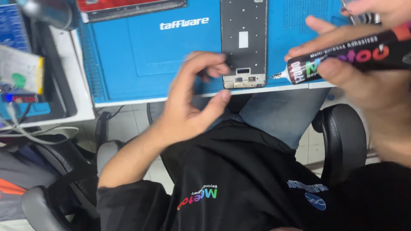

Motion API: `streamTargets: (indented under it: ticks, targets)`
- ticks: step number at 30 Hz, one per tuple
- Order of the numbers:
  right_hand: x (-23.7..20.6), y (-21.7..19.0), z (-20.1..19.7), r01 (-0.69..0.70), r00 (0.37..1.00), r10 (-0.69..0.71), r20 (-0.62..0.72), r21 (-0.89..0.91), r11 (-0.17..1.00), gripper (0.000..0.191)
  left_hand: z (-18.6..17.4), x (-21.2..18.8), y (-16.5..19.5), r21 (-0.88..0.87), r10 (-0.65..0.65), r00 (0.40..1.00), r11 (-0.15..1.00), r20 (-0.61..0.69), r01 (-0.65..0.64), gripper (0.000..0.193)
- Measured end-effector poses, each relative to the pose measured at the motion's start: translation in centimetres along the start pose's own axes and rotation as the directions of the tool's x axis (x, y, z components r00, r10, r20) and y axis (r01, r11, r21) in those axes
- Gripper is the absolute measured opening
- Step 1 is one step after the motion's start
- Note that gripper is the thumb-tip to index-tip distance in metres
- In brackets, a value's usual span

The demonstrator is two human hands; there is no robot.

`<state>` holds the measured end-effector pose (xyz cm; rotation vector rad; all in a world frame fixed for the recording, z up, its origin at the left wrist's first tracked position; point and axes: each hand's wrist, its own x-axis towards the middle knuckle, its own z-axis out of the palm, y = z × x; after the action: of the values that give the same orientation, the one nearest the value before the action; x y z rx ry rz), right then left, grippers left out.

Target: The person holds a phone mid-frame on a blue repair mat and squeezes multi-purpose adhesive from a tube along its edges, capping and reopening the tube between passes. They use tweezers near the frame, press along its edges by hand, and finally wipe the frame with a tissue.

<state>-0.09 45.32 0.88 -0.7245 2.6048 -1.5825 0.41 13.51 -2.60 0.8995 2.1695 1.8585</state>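
Blue matting (162, 55) covers the worktop, and a dark phone frame (243, 42) lies on it with its long axis running away from the person, its near end at the worktop's front edge. Just left of that end hovers the left hand (192, 102), fingers curled and loose, gripping nothing. From the right, the right hand (364, 72) clasps a black glue tube (342, 57), its nozzle (279, 75) aimed leftward, just beside the frame's near right corner.
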Motion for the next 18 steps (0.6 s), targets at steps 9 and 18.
streamTargets:
  ticks: [9, 18]
  targets:
    - [-2.2, -1.4, 3.3, 0.377, 0.901, -0.390, -0.188, -0.103, 0.921, 0.040, 4.7, -2.7, 0.8, -0.910, -0.227, 0.943, 0.282, 0.243, 0.303, 0.046]
    - [-4.3, -0.3, 5.9, 0.542, 0.806, -0.591, -0.023, -0.373, 0.753, 0.040, 6.7, -3.5, 2.7, -0.963, -0.236, 0.961, 0.190, 0.144, 0.191, 0.049]
